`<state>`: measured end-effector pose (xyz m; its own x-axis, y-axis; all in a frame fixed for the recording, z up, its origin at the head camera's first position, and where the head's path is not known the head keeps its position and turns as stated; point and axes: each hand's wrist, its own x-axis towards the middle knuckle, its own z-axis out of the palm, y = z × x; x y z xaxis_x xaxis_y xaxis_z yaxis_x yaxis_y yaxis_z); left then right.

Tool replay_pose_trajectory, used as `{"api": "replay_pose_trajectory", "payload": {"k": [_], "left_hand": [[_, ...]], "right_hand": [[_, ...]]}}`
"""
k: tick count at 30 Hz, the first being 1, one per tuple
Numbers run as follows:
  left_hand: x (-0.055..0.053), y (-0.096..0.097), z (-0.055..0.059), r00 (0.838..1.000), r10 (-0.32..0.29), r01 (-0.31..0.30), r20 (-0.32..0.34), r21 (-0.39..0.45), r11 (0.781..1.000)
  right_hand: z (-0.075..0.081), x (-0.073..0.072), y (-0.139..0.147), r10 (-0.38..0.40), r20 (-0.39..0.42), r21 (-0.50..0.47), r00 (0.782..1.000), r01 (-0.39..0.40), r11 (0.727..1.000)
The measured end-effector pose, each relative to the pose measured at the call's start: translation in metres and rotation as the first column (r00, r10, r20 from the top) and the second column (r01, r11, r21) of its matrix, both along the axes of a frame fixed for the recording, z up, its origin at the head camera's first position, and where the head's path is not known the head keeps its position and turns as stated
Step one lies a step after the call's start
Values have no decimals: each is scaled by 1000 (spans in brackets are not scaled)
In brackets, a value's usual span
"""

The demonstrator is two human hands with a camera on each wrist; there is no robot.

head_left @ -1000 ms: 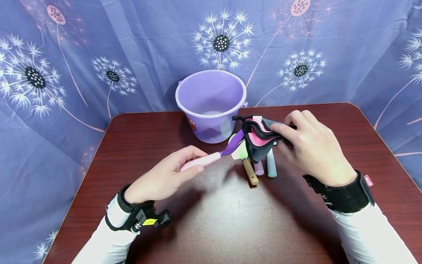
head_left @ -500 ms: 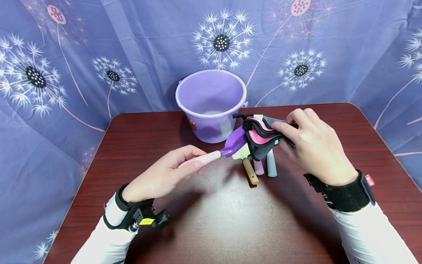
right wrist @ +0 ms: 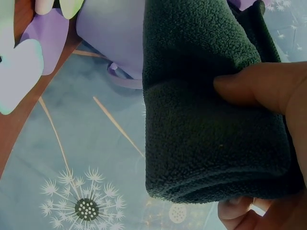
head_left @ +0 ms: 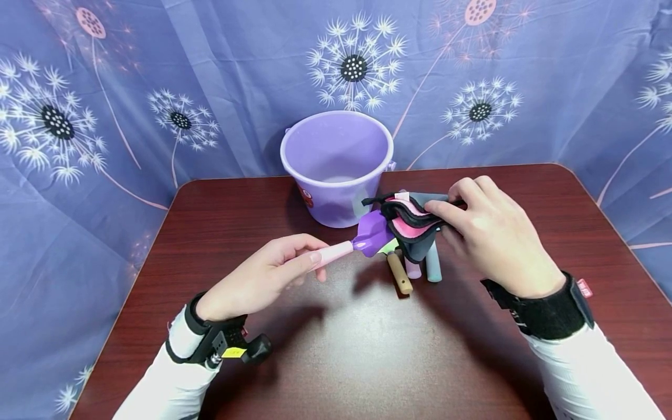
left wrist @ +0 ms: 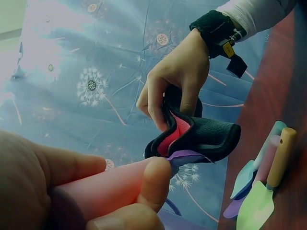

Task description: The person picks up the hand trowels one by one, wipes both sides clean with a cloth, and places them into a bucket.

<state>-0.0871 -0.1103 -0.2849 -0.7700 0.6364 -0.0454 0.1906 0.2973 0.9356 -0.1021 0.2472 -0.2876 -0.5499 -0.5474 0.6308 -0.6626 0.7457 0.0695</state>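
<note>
My left hand (head_left: pixel 262 279) grips the pale pink handle of a small hand trowel (head_left: pixel 371 234) with a purple blade. The blade tip meets a folded cloth (head_left: pixel 417 249), dark grey outside and pink inside with black edging. My right hand (head_left: pixel 490 239) pinches the cloth's folds from the right, thumb on one face as the right wrist view shows. In the left wrist view the trowel's blade is mostly hidden behind my fingers, up against the cloth (left wrist: pixel 216 139). Both hands are above the table.
Under the cloth lie several more trowels: one with a wooden handle (head_left: pixel 400 273) and green blade, others with a lilac handle (head_left: pixel 412 268) and a light blue handle (head_left: pixel 433 262). A purple bucket (head_left: pixel 336 201) stands behind, near the dandelion curtain (head_left: pixel 236 87). The table (head_left: pixel 226 221) is dark red wood.
The trowel has turned in my left hand, so its blade shows its broad face. The cloth in my right hand has shifted slightly left and down over the blade's end.
</note>
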Motion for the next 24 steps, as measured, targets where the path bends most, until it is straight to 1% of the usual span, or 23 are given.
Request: {"api": "replay_pose_trajectory", "payload": {"k": [4, 9, 12, 16, 18, 24], "left_hand": [[0, 1, -1, 999, 0, 0, 36, 6, 1000], [0, 2, -2, 999, 6, -6, 51, -2, 1000], [0, 3, -3, 998, 10, -10, 60, 1, 1000], [-1, 3, -3, 998, 11, -12, 58, 6, 1000], [-1, 3, -3, 998, 12, -12, 56, 5, 1000], [-1, 3, -4, 999, 32, -32, 30, 1, 999]], "right_hand": [[-2, 1, -3, 9, 16, 9, 1000, -10, 1000], [-6, 1, -7, 10, 38, 39, 999, -12, 999], [-7, 1, -10, 22, 32, 27, 999, -23, 999], [-8, 2, -13, 32, 15, -3, 999, -32, 999], [-7, 3, -13, 26, 16, 0, 1000, -26, 1000], [1, 5, -8, -24, -2, 4, 1000, 24, 1000]]}}
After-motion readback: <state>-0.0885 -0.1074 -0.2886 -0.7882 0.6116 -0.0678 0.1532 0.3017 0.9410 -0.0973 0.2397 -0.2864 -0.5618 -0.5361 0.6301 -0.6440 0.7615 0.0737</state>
